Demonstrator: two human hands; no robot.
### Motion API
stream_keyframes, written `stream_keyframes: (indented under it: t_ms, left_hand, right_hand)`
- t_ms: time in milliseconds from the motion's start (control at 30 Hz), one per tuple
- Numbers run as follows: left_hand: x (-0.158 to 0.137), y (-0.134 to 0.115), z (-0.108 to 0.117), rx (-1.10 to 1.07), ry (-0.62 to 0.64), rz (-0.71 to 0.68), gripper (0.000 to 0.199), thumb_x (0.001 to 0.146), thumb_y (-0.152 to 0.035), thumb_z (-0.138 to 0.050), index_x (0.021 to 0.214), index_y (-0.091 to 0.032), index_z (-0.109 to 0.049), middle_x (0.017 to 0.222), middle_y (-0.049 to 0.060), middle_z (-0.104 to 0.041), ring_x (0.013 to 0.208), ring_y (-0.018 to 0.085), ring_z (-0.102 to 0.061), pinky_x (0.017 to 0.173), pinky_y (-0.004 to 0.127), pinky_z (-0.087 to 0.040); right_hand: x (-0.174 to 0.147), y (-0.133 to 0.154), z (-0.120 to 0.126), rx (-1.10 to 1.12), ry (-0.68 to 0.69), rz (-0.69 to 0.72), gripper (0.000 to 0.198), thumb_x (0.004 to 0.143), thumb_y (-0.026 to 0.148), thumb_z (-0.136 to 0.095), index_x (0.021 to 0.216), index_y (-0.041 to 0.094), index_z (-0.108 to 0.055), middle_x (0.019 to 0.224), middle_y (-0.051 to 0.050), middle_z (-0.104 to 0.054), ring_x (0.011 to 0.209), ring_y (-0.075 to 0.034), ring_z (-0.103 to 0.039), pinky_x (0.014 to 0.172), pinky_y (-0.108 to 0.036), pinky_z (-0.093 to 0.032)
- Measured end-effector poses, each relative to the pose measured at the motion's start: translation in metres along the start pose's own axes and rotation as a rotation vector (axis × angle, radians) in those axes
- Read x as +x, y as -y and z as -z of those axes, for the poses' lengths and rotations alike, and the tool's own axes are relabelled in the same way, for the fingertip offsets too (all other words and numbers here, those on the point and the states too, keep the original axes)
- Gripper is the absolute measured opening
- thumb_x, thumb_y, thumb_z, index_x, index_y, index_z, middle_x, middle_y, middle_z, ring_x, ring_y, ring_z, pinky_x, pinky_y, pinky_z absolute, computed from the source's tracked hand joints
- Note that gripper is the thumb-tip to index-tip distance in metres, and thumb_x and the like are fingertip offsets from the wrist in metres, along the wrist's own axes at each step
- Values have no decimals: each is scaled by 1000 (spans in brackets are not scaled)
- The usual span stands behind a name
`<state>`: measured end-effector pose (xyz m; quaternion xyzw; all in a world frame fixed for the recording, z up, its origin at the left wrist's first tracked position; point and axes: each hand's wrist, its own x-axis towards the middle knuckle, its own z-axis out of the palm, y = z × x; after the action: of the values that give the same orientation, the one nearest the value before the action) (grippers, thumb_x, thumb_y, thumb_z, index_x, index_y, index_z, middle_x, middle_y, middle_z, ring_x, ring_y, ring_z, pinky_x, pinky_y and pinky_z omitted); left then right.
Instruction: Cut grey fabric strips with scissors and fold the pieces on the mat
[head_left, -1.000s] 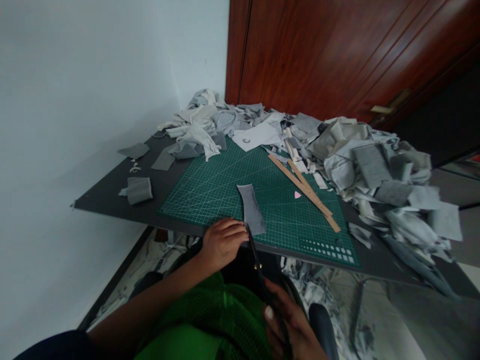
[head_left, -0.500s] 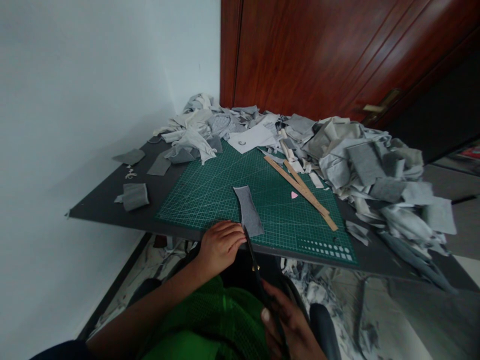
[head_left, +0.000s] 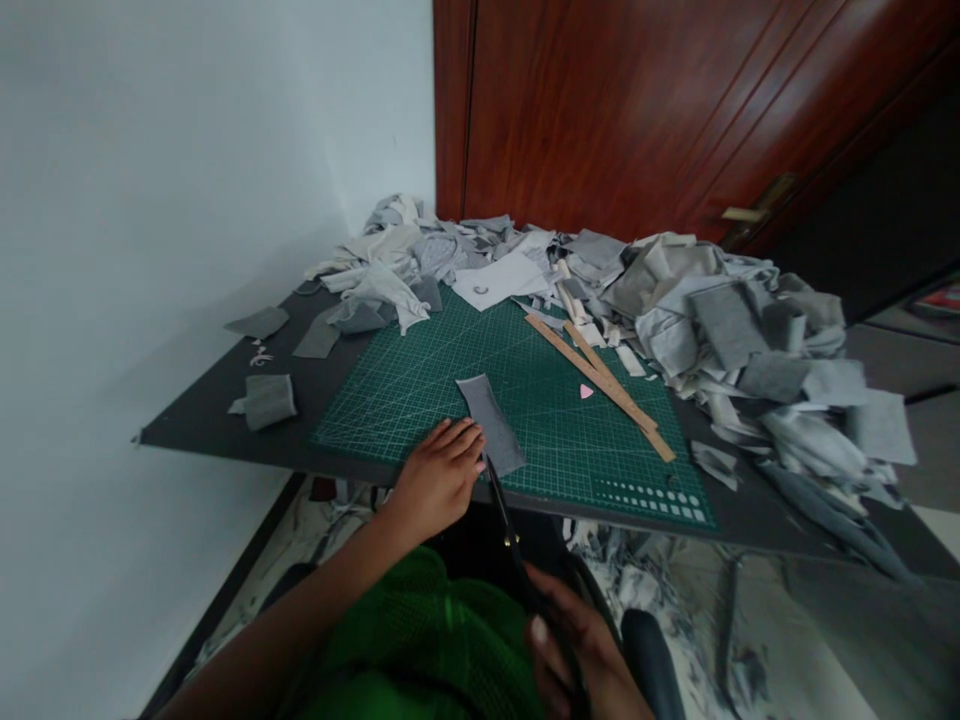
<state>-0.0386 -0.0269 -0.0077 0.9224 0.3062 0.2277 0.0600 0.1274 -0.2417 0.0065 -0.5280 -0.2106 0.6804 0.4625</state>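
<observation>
A narrow grey fabric piece (head_left: pixel 496 425) lies near the front edge of the green cutting mat (head_left: pixel 420 390). My left hand (head_left: pixel 441 480) has its fingers close together on the fabric's left edge, holding it; the thumb is partly hidden. My right hand (head_left: pixel 589 650) is closed around the handles of long black scissors (head_left: pixel 511 538), below the table edge. The scissor blades point up to the fabric's lower left side, close to my left fingertips. How far the blades are apart is hard to see.
Two crossed wooden rulers (head_left: pixel 592 372) and a small pink triangular piece (head_left: pixel 586 391) lie on the mat's right side. Heaps of grey and white fabric scraps (head_left: pixel 675 310) line the back and right. A rolled grey piece (head_left: pixel 270 400) sits at left. Scraps cover the floor (head_left: pixel 630 580).
My left hand has shifted slightly up along the fabric's left edge, its fingers now reaching further over it. The fabric's top end has swung a little left. The scissors stay nearly in place.
</observation>
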Motion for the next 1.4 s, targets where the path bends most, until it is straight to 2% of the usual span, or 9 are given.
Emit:
stream_keyframes:
  t_ms: [100,267,467,633,867,967,1067,1167,1400]
  left_hand:
    - [-3,-2,-5,38,-57,8,38,103,-22,-47,132,-8,-67,140,17,-66,137,31,-57,120,53,-42]
    - [-3,2,-7,12,-54,-39,38,102,-21,-48,132,-7,-66,141,19,-65,139,32,-56,118,52,-45]
    - [-3,7,-7,-18,-15,-52,37,101,-21,-52,132,-7,-66,145,16,-62,140,31,-55,121,53,-42]
    - [-3,9,-7,-43,-23,-46,35,102,-22,-52,131,-9,-67,145,15,-63,139,29,-56,121,52,-43]
    - [-6,6,-10,-71,-240,-7,28,100,-22,-57,123,-14,-70,134,14,-70,132,28,-63,113,49,-52]
    - [-7,2,-9,-54,-303,-55,24,99,-18,-59,120,-16,-71,125,11,-75,127,28,-65,107,46,-56]
    - [-7,-1,-5,-42,-291,-149,23,97,-11,-57,113,-17,-72,114,8,-77,116,25,-70,98,42,-59]
    - [-5,-2,-2,-90,-259,-165,23,98,-11,-54,107,-18,-73,108,7,-78,104,23,-71,95,40,-60]
    - [-3,-2,1,-156,-231,-152,21,101,-13,-52,105,-17,-73,107,7,-77,103,22,-72,96,38,-60]
  right_hand:
    - [-3,6,-2,31,-96,-37,84,70,69,-86,133,19,-66,60,9,-51,40,-3,-36,41,-18,-31]
    - [-6,15,-2,70,-158,-114,84,66,66,-89,133,22,-63,66,8,-55,42,-3,-39,39,-15,-28]
    - [-1,21,0,75,-128,-119,78,70,62,-89,132,24,-61,70,7,-58,44,-4,-43,38,-14,-31]
    - [12,12,7,114,-32,-61,71,77,59,-85,133,24,-58,70,8,-57,42,-4,-42,33,-13,-33]
    - [23,-2,16,182,32,-43,69,78,54,-86,133,23,-57,71,8,-58,40,-4,-41,31,-14,-36]
    - [23,-1,15,175,37,-42,69,79,54,-85,133,22,-57,71,7,-58,40,-4,-40,31,-14,-36]
    - [23,1,15,164,29,-39,71,78,55,-85,133,22,-57,71,7,-58,40,-4,-40,31,-14,-37]
    - [24,1,15,161,16,-40,72,76,56,-86,132,23,-56,71,8,-57,41,-4,-41,31,-14,-35]
    - [20,8,10,54,-29,-46,77,76,60,-86,136,25,-54,75,6,-58,43,-4,-44,34,-14,-36]
